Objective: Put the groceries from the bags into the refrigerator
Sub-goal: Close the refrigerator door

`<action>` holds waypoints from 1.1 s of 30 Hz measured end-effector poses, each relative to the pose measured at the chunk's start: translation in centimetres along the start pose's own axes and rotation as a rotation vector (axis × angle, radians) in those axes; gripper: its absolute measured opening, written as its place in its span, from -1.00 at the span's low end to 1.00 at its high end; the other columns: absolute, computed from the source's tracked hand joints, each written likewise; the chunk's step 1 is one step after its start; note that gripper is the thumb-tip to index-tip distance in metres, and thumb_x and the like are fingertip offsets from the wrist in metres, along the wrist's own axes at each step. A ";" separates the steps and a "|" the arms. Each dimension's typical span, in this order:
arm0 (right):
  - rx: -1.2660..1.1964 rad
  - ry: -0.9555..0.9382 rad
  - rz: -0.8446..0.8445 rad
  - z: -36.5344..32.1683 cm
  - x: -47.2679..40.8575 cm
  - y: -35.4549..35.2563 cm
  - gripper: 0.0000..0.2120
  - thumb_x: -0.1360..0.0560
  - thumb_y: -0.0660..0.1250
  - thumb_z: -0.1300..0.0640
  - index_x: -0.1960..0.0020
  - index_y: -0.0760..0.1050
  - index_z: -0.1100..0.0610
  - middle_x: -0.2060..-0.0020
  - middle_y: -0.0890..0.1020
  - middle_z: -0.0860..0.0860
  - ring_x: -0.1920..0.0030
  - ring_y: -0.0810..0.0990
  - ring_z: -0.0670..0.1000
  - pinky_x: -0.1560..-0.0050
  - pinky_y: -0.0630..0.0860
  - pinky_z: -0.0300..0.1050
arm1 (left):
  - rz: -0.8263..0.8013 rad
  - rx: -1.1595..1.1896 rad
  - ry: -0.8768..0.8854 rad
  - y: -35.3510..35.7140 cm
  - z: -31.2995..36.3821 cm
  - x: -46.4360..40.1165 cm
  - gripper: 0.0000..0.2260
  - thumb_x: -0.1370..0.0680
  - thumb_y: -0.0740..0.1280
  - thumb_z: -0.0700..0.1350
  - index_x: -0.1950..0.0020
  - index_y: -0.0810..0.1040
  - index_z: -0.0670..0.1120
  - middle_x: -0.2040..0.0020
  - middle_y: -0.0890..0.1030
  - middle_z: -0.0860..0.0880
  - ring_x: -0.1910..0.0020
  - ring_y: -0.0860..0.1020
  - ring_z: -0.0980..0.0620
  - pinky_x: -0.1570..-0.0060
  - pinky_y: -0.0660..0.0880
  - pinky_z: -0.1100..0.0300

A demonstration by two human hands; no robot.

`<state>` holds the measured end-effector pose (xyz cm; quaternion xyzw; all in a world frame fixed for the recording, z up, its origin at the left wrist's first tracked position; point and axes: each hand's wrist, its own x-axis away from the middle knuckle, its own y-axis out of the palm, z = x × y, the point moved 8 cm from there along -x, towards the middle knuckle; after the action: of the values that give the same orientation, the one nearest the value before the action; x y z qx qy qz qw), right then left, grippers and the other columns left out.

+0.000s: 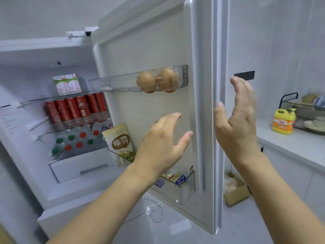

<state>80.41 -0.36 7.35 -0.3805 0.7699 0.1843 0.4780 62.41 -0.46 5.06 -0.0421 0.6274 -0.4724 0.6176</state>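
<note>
My left hand (163,143) is nearest, fingers spread and holding nothing, in front of the inner side of the open door (149,55). My right hand (237,124) is also open and empty, its palm toward the outer edge of that door; I cannot tell if the thumb touches it. Just above the left hand two eggs (157,80) sit in the upper door shelf (114,81), and a pouch (120,140) stands beside its wrist. Further left are red cans (77,107) and milk cartons (67,83). I think the step is closing: push flat, slowly, so the eggs do not roll.
</note>
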 end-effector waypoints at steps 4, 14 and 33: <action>-0.118 0.308 -0.177 3.0 0.0 1.7 -0.46 -0.64 0.13 0.12 -0.58 0.08 0.14 -0.52 0.23 0.02 -0.49 0.23 -0.05 -0.50 0.21 0.00 | -0.020 -0.013 -0.098 1.3 0.7 -1.1 -0.54 -0.58 0.31 0.15 -0.38 0.43 -0.09 -0.27 0.53 -0.05 -0.23 0.50 -0.04 -0.16 0.46 0.06; -0.180 0.389 -0.125 3.6 -0.8 1.7 -0.58 -0.62 0.20 0.13 -0.47 0.34 0.15 -0.25 0.42 0.02 -0.23 0.47 -0.03 -0.27 0.33 -0.26 | 0.001 -0.027 -0.229 2.7 0.6 -1.8 -0.75 -0.60 0.30 0.08 0.16 0.40 -0.05 0.22 0.50 0.02 0.24 0.47 0.01 0.30 0.32 0.14; -0.608 0.287 -0.058 -2.7 3.3 2.9 -0.91 -0.56 0.37 0.14 -0.05 0.52 0.05 0.05 0.61 0.02 0.16 0.56 -0.22 0.09 0.48 -0.36 | 0.172 0.063 -0.385 -4.9 -2.2 5.4 -0.79 -0.58 0.35 -0.02 0.19 0.44 -0.07 0.33 0.50 0.03 0.33 0.47 0.10 0.38 0.33 0.25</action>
<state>75.70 -1.62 5.51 -0.5496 0.7280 0.3364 0.2341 56.75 -5.34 3.76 -0.0588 0.4841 -0.4205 0.7651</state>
